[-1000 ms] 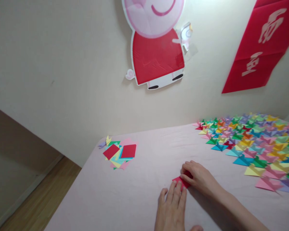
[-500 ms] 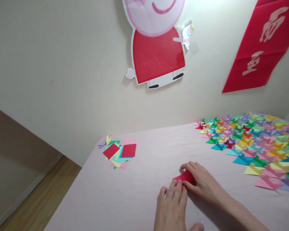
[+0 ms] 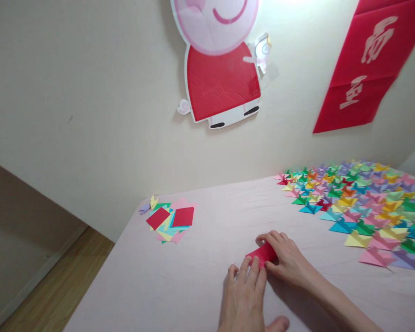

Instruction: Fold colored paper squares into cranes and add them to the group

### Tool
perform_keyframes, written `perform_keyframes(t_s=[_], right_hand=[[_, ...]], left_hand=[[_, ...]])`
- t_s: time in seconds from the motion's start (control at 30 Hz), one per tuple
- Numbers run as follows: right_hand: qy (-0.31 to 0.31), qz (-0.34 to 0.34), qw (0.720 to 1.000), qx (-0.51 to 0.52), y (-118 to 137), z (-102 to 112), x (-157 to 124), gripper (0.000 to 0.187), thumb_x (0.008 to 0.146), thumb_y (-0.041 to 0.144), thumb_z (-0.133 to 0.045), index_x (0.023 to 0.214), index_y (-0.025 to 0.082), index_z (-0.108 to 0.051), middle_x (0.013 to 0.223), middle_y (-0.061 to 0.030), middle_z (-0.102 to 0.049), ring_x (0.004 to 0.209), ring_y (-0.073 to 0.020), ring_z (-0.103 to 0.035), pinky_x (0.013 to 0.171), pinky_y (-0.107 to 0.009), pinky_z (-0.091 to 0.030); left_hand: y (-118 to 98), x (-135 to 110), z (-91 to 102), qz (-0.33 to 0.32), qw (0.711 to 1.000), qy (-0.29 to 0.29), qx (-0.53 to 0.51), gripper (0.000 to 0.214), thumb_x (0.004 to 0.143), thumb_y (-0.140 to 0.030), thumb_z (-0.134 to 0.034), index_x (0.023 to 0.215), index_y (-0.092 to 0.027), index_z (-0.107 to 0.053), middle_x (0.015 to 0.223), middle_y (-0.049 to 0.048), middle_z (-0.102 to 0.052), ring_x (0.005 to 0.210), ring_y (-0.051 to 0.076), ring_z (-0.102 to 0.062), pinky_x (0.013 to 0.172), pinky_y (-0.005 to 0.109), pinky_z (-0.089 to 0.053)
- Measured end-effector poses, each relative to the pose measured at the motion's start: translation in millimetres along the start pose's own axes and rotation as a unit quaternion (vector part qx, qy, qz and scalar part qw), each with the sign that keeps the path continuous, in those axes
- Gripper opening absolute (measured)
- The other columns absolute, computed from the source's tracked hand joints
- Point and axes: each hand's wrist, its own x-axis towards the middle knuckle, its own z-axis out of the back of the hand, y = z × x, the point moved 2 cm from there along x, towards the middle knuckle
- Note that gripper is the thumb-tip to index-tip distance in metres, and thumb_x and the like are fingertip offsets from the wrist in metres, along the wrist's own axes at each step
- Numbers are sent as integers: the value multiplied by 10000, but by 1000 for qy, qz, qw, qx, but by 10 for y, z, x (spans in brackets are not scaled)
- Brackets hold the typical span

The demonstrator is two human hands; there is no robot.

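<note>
A small folded piece of red paper [image 3: 262, 254] lies on the pink cloth, partly covered by my hands. My left hand [image 3: 246, 293] comes from below, palm down, its fingers stretched out and their tips resting on the paper's near edge. Its thumb points off to the right, apart from the paper. From the right, my right hand [image 3: 286, 256] has its thumb at the near side and its curled fingers over the far side, gripping the paper's right end.
Many folded paper cranes [image 3: 363, 203] in mixed colours stand in rows at the right. Loose coloured paper squares [image 3: 170, 222] lie at the left, beside a yellow folded piece [image 3: 154, 202]. A wall with a pink-and-red cartoon cutout [image 3: 223, 83] rises behind the cloth-covered surface [image 3: 134, 281].
The view has shifted slightly, so the background sits a little further left. My left fingertips have slid slightly on the red paper; my right hand keeps its grip.
</note>
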Motion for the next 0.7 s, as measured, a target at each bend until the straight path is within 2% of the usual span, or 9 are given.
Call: perform_keyframes(t_s=[0.13, 0.23, 0.3, 0.37, 0.43, 0.5, 0.6, 0.7], right_hand=[[7, 0, 1000, 24, -101, -14, 28, 516, 614, 61, -496, 1099, 214, -585, 1083, -81, -629, 950, -253, -532, 864, -385, -419], [7, 2, 998, 60, -196, -13, 43, 584, 567, 37, -467, 1109, 227, -573, 1080, -69, -627, 965, -252, -537, 883, -388, -431], [11, -2, 996, 90, -249, -5, 46, 604, 544, 32, -451, 1103, 229, -570, 1072, -64, -627, 1000, -257, -536, 901, -396, -436], [16, -4, 993, 118, -276, 12, 38, 603, 536, 31, -435, 1088, 229, -572, 1066, -60, -629, 1026, -256, -535, 921, -402, -435], [16, 5, 990, 138, -265, 36, 16, 571, 555, 34, -424, 1068, 231, -581, 1068, -57, -632, 1036, -250, -533, 939, -405, -428], [11, 14, 989, 145, -219, 58, -13, 480, 623, 56, -436, 1039, 234, -596, 1058, -58, -636, 1026, -250, -532, 943, -409, -423], [-7, 10, 992, 122, -128, 70, -45, 309, 733, 155, -512, 1013, 230, -618, 1046, -70, -636, 997, -259, -528, 914, -409, -425], [-15, 1, 996, 83, -73, 55, -39, 276, 733, 171, -562, 994, 222, -634, 1057, -79, -633, 986, -260, -528, 889, -397, -425]], left_hand=[[19, -15, -13, -1, 1000, -8, 6, 835, 819, -709, -513, 1466, -192, -408, 1544, 112, -345, 1386, 377, -341, 1093, 613, -305], [15, -22, 28, 0, 999, -28, 20, 756, 814, -669, -540, 1414, -214, -470, 1509, 104, -415, 1353, 367, -377, 1075, 581, -325], [-9, -3, 89, 2, 998, -58, 7, 624, 829, -627, -556, 1320, -243, -541, 1449, 83, -487, 1303, 339, -422, 1061, 539, -337], [-41, 52, 160, 23, 995, -98, -25, 388, 872, -526, -561, 1153, -262, -602, 1315, 50, -573, 1200, 285, -486, 1025, 473, -360], [-73, 144, 214, 61, 988, -131, -56, 159, 906, -374, -546, 990, -251, -603, 1124, 23, -614, 1066, 231, -522, 956, 410, -384], [-103, 255, 233, 99, 981, -150, -70, 54, 891, -260, -537, 909, -230, -578, 1002, 16, -596, 985, 217, -518, 901, 390, -389], [-137, 388, 204, 140, 974, -164, -64, 36, 849, -189, -534, 869, -214, -550, 1000, 30, -564, 971, 231, -497, 882, 399, -386], [-142, 426, 163, 164, 970, -172, -56, 117, 807, -114, -505, 865, -214, -526, 1022, 40, -541, 986, 231, -489, 893, 395, -384]])
